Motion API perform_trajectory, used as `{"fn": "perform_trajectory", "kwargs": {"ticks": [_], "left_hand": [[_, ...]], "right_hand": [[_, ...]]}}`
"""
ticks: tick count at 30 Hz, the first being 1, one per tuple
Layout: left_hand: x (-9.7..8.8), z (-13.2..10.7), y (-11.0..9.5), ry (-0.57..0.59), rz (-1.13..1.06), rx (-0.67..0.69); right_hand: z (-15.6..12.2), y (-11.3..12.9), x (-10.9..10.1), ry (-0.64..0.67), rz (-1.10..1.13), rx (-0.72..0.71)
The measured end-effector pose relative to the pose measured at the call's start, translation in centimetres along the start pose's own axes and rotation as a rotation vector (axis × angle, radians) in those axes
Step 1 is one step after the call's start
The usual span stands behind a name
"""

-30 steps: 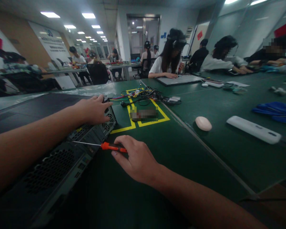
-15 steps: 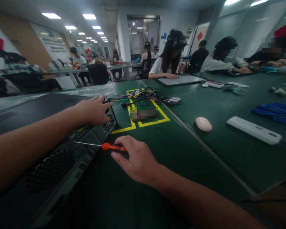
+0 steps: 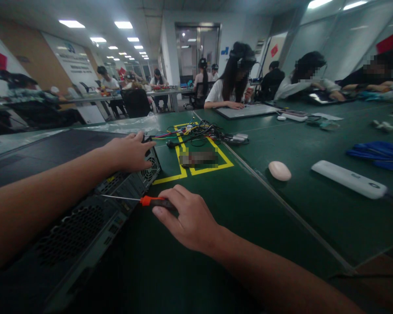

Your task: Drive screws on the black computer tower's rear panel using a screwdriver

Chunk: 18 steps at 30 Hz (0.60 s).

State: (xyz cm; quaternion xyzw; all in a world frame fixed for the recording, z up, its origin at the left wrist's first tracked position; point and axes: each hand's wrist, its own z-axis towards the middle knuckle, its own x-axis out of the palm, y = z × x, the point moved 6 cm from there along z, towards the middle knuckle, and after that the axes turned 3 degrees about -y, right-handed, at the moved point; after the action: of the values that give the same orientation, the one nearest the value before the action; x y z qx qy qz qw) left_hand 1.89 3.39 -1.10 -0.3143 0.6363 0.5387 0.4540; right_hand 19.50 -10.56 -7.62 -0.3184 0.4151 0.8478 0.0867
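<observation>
A dark desktop computer case (image 3: 70,235) lies at the left of the green table, its vented rear panel turned toward me. My left hand (image 3: 131,152) rests on the case's top rear edge beside the round fan grille (image 3: 149,169), fingers stretched out and apart. My right hand (image 3: 188,216) is closed round the orange and black handle of a screwdriver (image 3: 147,200). The screwdriver's long thin shaft reaches left to the rear panel. Its tip meets the panel under my left forearm, where I cannot make out a screw.
A bundle of cables (image 3: 206,131) lies beyond the case near yellow tape markings (image 3: 209,169). A pixelated object (image 3: 198,158) sits inside the tape. To the right are a pale rounded object (image 3: 279,171), a white bar-shaped device (image 3: 349,179) and blue cloth (image 3: 380,153). Several people sit around.
The screwdriver handle has turned in my right hand: its dark side now shows where an orange stripe was. My left hand and the case have stayed in place.
</observation>
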Motion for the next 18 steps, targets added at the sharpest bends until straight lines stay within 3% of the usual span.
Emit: {"fn": "perform_trajectory", "kwargs": {"ticks": [18], "left_hand": [[0.12,0.06,0.09,0.007,0.022,0.018]], "right_hand": [[-0.01,-0.07,0.57,0.063,0.037,0.025]]}}
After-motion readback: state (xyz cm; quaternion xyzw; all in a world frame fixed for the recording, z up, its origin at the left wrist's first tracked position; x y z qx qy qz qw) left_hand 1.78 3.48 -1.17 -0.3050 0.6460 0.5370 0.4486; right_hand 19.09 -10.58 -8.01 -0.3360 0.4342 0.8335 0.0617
